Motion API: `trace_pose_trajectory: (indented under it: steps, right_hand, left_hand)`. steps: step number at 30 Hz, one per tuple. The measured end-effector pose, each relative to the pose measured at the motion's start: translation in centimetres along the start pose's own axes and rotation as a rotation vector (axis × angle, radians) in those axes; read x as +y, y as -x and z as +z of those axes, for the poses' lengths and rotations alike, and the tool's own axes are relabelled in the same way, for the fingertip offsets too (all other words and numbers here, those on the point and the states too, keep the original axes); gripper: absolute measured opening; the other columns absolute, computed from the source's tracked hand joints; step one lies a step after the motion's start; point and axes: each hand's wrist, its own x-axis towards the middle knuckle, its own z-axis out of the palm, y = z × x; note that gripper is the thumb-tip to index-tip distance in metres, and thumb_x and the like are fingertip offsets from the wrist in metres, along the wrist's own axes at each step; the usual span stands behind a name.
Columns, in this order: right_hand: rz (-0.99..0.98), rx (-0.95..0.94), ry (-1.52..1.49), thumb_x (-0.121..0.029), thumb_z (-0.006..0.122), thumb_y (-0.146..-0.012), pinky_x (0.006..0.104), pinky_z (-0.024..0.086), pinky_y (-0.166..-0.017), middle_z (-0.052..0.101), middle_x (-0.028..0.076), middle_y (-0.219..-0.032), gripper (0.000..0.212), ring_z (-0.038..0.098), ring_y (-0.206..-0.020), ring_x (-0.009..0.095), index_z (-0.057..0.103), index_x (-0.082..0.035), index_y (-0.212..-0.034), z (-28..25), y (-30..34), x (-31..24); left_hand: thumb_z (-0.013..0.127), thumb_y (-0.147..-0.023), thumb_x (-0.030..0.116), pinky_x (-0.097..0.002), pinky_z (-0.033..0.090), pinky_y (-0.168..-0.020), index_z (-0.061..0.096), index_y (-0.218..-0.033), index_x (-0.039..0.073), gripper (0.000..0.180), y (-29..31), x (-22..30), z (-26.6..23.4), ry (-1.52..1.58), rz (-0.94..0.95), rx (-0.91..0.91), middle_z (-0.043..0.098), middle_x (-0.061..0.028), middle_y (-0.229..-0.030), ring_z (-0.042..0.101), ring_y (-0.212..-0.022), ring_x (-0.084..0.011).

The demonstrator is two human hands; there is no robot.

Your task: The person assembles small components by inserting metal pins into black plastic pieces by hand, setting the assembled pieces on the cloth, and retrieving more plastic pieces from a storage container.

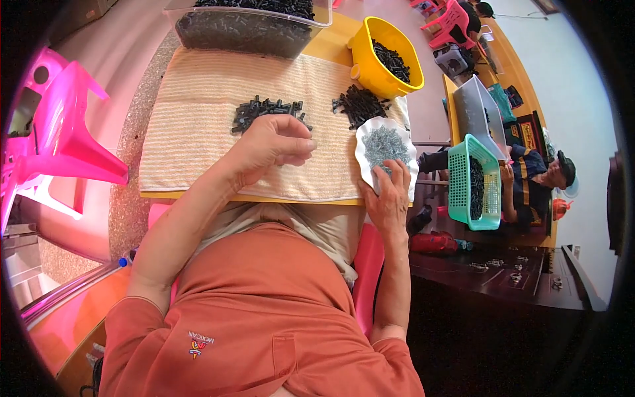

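Observation:
My left hand (pixel 281 142) is above the striped towel (pixel 198 132), its thumb and fingers curled together in a pinch. Whatever lies between those fingertips is hidden. Just beyond it is a loose pile of short black tube-like pieces (pixel 248 114). At the right, a white wavy-edged dish (pixel 364 142) holds many small clear or silvery pieces (pixel 385 144). My right hand (pixel 387 198) reaches over the dish's near side with bent fingers touching the pieces. Its thumb is apart from the fingers, near the left rim. Behind the dish sits a second pile of black pieces (pixel 360 106).
A yellow tub (pixel 360 53) and a clear plastic bin (pixel 245 36), both with black pieces, stand at the far edge. Pink chairs (pixel 66 132) are at left. On the right, another person (pixel 529 172) sits by a green basket (pixel 491 188) and a clear box (pixel 473 109).

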Motion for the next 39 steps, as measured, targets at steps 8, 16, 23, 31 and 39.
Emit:
trace_pose_trajectory:
  steps: [8, 16, 23, 31, 39]
  right_hand:
    - [-0.024, 0.014, -0.018, -0.008, 0.077, -0.076, 0.048, 0.04, -0.102, 0.053, 0.018, -0.121, 0.035, 0.044, -0.123, 0.042, 0.062, 0.002, -0.106, 0.4, 0.1, 0.5]
    - [0.046, 0.042, -0.097, -0.014, 0.082, -0.073, 0.0484, 0.038, -0.103, 0.055, 0.016, -0.116, 0.035, 0.045, -0.124, 0.041, 0.065, -0.001, -0.1, 1.1, 0.1, 1.0]
    - [0.042, 0.044, -0.062, -0.009, 0.08, -0.072, 0.0503, 0.037, -0.104, 0.052, 0.017, -0.121, 0.037, 0.04, -0.127, 0.043, 0.062, 0.001, -0.102, 0.9, 0.0, 0.6]
    - [0.007, 0.045, -0.044, -0.013, 0.08, -0.073, 0.0512, 0.036, -0.106, 0.05, 0.019, -0.129, 0.038, 0.039, -0.129, 0.044, 0.064, 0.001, -0.104, 0.8, 0.3, 1.0]
    - [0.026, 0.048, -0.056, -0.013, 0.081, -0.072, 0.0502, 0.037, -0.106, 0.052, 0.018, -0.127, 0.037, 0.04, -0.129, 0.043, 0.065, 0.0, -0.103, 1.1, 0.2, 1.0]
  left_hand:
    - [0.076, -0.084, 0.006, -0.0263, 0.054, -0.066, 0.063, -0.091, 0.004, 0.014, -0.1, -0.2, 0.2, 0.008, -0.001, -0.002, 0.065, -0.0046, -0.081, 0.063, -0.072, -0.0125]
    - [0.075, -0.084, 0.005, -0.0265, 0.054, -0.066, 0.063, -0.091, 0.004, 0.014, -0.3, -0.4, 0.1, 0.015, -0.012, 0.004, 0.065, -0.0046, -0.082, 0.064, -0.073, -0.0127]
    - [0.076, -0.082, 0.007, -0.0285, 0.056, -0.074, 0.065, -0.095, 0.003, 0.017, -0.4, -0.7, -0.3, -0.007, -0.021, -0.023, 0.067, -0.0048, -0.089, 0.066, -0.081, -0.0138]
    - [0.076, -0.082, 0.007, -0.0286, 0.056, -0.074, 0.065, -0.095, 0.003, 0.018, -0.2, -0.5, 0.0, -0.017, -0.031, -0.015, 0.067, -0.005, -0.088, 0.066, -0.081, -0.014]
    - [0.076, -0.083, 0.007, -0.0287, 0.056, -0.075, 0.065, -0.095, 0.003, 0.018, -0.2, -0.5, 0.0, -0.035, -0.036, -0.018, 0.067, -0.0049, -0.089, 0.065, -0.081, -0.014]
